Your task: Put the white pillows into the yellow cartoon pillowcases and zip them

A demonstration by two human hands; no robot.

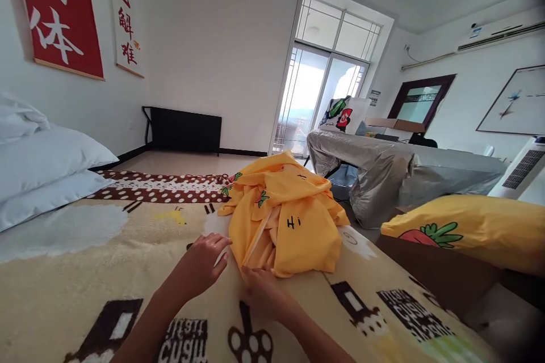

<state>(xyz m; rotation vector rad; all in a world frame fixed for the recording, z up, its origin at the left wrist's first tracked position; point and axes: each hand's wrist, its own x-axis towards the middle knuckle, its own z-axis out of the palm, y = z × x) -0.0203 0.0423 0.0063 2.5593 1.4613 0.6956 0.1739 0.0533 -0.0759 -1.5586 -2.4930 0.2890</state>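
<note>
A crumpled yellow fabric cover (pixel 304 238) lies in a heap on the bed, printed with "Hi" and red fruit or carrots with green leaves. Its near side has an opening with a pale edge, and folds of the inner cloth show there. My right hand (pixel 266 292) is at the near left corner of the cover, fingers closed on its edge. Just left of the cloth, my left hand (pixel 208 258) hovers with its fingers extended and thumb apart, the fingertips close to the cover's side. Nothing shows in it.
The bed carries a patterned fleece blanket (pixel 162 261). White pillows (pixel 51 159) are stacked at the left. A yellow printed pillow (pixel 472 229) rests on a brown surface at the right. Beyond stands a table under grey plastic sheeting (pixel 374 164); a black panel (pixel 185 130) leans by the wall.
</note>
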